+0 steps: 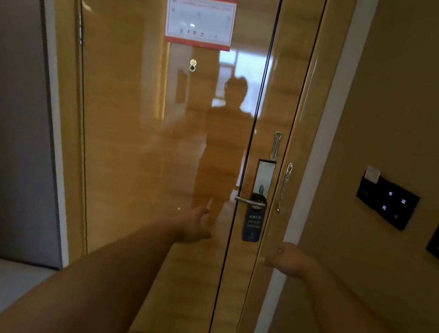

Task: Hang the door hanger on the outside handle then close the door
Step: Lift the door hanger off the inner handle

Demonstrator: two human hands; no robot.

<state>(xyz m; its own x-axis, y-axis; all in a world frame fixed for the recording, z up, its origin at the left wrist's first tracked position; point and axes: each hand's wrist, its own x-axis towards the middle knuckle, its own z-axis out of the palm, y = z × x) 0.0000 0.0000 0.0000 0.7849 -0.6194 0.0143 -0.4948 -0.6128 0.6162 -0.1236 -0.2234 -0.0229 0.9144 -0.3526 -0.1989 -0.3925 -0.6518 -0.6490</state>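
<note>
A glossy wooden door [156,155] fills the view and stands shut in its frame. On its right side is a silver lever handle [249,201], and a dark blue door hanger [252,224] with white text hangs from it. My left hand [196,226] reaches toward the door, left of the handle and below it, fingers extended, holding nothing. My right hand [288,258] is at the door frame, right of the hanger and lower, with fingers curled and nothing visible in them.
A red and white notice [199,14] and a peephole [193,64] are on the door. A latch guard [276,145] and a door chain [284,187] sit above the handle. Black switch panels [386,201] are on the right wall. A grey wall stands at left.
</note>
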